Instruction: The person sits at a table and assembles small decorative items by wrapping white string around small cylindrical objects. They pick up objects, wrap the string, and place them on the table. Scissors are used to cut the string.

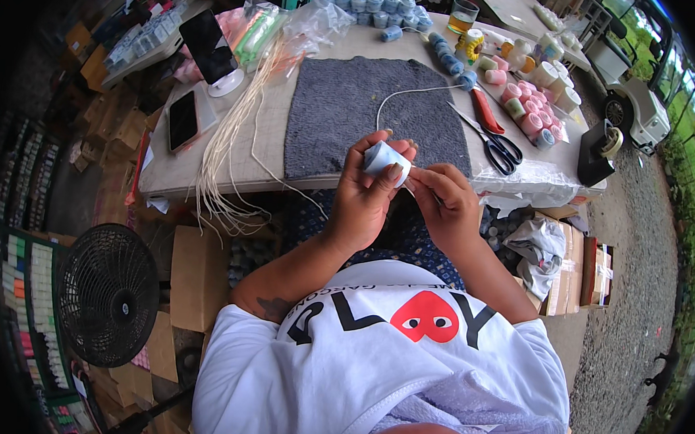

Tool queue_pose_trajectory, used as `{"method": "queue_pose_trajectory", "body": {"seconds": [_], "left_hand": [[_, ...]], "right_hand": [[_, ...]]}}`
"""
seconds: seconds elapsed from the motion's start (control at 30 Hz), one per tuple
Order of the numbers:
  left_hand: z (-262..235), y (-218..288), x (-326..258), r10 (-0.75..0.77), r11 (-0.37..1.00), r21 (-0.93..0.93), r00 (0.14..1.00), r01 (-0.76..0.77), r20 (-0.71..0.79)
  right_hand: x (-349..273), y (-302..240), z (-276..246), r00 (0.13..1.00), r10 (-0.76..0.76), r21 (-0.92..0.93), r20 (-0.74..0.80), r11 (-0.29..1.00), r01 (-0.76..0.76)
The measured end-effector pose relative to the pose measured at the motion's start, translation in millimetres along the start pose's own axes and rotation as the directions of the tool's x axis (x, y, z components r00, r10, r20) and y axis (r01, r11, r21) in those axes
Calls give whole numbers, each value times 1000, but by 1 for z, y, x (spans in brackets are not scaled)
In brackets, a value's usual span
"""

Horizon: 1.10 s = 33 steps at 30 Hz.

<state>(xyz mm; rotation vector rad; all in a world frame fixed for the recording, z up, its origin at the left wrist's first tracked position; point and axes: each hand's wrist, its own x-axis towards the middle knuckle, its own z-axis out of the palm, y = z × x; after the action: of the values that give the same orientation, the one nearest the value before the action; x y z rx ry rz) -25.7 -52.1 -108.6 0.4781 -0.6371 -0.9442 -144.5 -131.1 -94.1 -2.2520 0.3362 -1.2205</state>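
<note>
Over the near edge of a grey cloth [355, 98], my left hand [370, 194] grips a small pale blue and white cylinder [384, 162], its kind unclear, like a spool or roll. Against the cylinder's near right end, the fingertips of my right hand [448, 199] are pinched together; what they hold is too small to make out. A white cord [409, 91] arcs over the cloth from a row of blue cylinders [446, 57] down behind my left fingers. Just right of the cloth lie scissors [499, 151] with dark handles and a red-handled tool [485, 110].
Pale cords [232, 146] hang over the table's front edge at left, near a phone [185, 119] and a dark screen on a stand [208, 45]. Pink rolls [533, 109], a glass of amber drink [461, 17] and a tape dispenser [598, 157] stand at right. A fan [110, 294] is lower left.
</note>
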Motion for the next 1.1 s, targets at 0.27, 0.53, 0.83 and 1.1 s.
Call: {"method": "queue_pose_trajectory", "body": {"seconds": [0.27, 0.53, 0.83, 1.1], "left_hand": [[-1, 1, -1, 29, 996, 88, 999, -30, 16], [2, 1, 0, 5, 1000, 26, 999, -6, 31], [3, 1, -2, 35, 987, 151, 991, -54, 130], [6, 35, -1, 109, 868, 437, 950, -235, 293]], "right_hand": [[0, -7, -4, 998, 56, -14, 11, 998, -56], [-2, -3, -2, 994, 111, 182, 8, 977, -111], [-12, 5, 2, 973, 228, 388, 26, 895, -220], [12, -33, -6, 987, 10, 190, 163, 981, -41]]}}
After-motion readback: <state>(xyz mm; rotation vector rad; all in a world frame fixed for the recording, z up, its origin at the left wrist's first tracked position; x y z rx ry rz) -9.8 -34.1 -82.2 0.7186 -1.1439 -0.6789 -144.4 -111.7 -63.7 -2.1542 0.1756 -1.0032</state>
